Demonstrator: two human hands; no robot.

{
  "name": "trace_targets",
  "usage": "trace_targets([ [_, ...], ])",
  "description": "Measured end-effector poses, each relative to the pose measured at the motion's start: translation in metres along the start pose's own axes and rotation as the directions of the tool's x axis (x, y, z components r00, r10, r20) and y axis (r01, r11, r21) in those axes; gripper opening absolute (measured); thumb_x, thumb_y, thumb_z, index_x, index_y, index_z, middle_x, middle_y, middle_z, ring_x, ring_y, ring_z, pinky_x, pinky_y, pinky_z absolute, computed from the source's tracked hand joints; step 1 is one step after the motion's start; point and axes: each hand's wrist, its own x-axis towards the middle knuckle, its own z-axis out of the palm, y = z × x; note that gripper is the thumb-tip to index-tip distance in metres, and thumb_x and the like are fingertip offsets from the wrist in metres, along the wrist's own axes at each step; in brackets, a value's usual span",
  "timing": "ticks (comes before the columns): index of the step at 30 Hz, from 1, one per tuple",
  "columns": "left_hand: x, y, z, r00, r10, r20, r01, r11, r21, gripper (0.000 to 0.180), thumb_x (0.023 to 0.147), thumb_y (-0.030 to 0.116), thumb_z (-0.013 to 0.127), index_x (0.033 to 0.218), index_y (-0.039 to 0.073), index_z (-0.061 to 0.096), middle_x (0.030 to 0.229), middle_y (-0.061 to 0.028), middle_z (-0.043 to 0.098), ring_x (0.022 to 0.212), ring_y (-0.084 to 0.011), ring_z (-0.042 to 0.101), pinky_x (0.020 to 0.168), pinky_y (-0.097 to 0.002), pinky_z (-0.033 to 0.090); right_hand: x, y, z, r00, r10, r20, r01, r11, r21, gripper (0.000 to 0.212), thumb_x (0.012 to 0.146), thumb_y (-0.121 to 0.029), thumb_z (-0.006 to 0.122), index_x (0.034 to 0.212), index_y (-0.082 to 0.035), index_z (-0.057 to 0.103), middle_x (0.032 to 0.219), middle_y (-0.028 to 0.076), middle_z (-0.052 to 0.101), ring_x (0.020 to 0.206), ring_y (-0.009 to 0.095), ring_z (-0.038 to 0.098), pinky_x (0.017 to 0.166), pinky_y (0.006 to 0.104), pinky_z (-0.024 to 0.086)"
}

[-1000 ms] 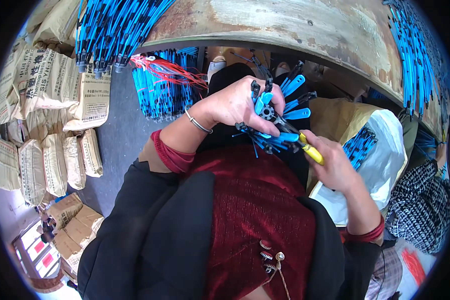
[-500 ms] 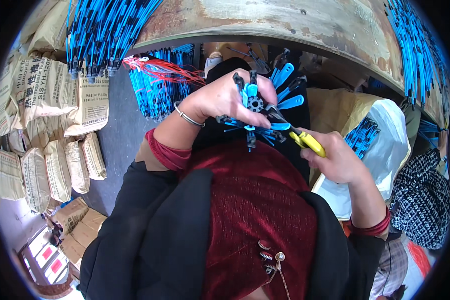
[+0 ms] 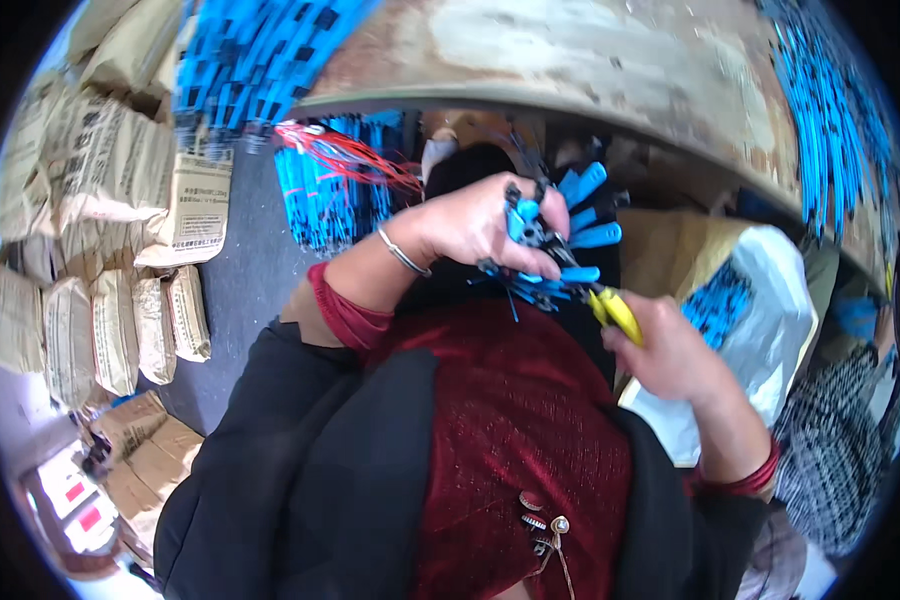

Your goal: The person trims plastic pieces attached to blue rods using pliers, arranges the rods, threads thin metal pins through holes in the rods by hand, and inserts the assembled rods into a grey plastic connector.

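My left hand (image 3: pixel 482 222) is wrapped round a blue-and-black ribbed frame (image 3: pixel 532 235), with several flat blue ends fanning out to the right and dark joints around a black hub. Its thumb lies across the near side of the hub; the palm side is hidden. In my right hand (image 3: pixel 670 350) are yellow-handled pliers (image 3: pixel 618 314), closed in the fingers. The pliers' dark jaws are blurred and sit at the frame's lower right ends; whether they grip a piece I cannot tell.
A worn wooden table (image 3: pixel 530 50) spans the far side, with blue rod bundles (image 3: pixel 260 60) overhanging it. A lined sack (image 3: pixel 770 300) holding blue pieces stands at right. Red strands (image 3: pixel 350 155) lie over another bundle at left, beyond which brown paper sacks (image 3: pixel 110 180) are stacked.
The whole view has shifted and blurred. The frame has tilted in my left hand, so its hub faces less toward me. The pliers remain in my right hand by the lower right ends.
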Motion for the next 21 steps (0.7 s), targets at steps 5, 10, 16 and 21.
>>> trace_targets([
  [5,0.001,0.005,-0.004,0.974,-0.131,-0.184,0.135,0.991,0.009,0.027,0.064,0.009,0.079,0.084,0.002,0.063,0.078,-0.0050,0.062,0.072,-0.0113,0.057,0.067,-0.0267,0.047,0.003,0.007,0.002,0.992,-0.017,-0.122,0.025,0.997,0.067,0.014,0.083,-0.009,0.056,0.093,0.001,0.053,0.069,0.004,0.059,0.057,0.011,0.057,0.054,0.0247,0.046],
  [10,0.001,0.043,-0.014,0.929,-0.141,-0.342,0.176,0.982,0.074,0.026,0.064,0.011,0.078,0.082,0.002,0.063,0.074,-0.0022,0.062,0.073,-0.0094,0.058,0.067,-0.0261,0.047,-0.015,0.018,-0.027,0.913,-0.045,-0.405,0.163,0.951,0.262,0.024,0.083,-0.009,0.058,0.103,0.002,0.054,0.078,0.004,0.060,0.063,0.009,0.056,0.055,0.0223,0.046],
  [16,0.007,0.128,-0.081,0.766,-0.012,-0.643,0.270,0.913,0.305,0.032,0.068,0.021,0.075,0.089,0.000,0.063,0.076,-0.0044,0.065,0.069,-0.0108,0.058,0.065,-0.0283,0.048,-0.015,0.013,-0.054,0.694,-0.103,-0.712,0.185,0.982,0.038,0.034,0.078,-0.014,0.064,0.108,0.002,0.056,0.079,0.007,0.062,0.069,0.016,0.059,0.063,0.0280,0.047],
  [21,0.052,0.166,-0.183,0.582,-0.038,-0.812,0.721,0.486,0.494,0.051,0.069,0.040,0.072,0.096,-0.003,0.061,0.083,-0.0151,0.066,0.070,-0.0215,0.064,0.062,-0.0308,0.050,0.016,-0.002,-0.084,0.589,-0.361,-0.723,0.057,0.911,-0.409,0.042,0.075,-0.021,0.069,0.108,0.000,0.056,0.080,0.012,0.062,0.071,0.029,0.060,0.067,0.0340,0.049],
])
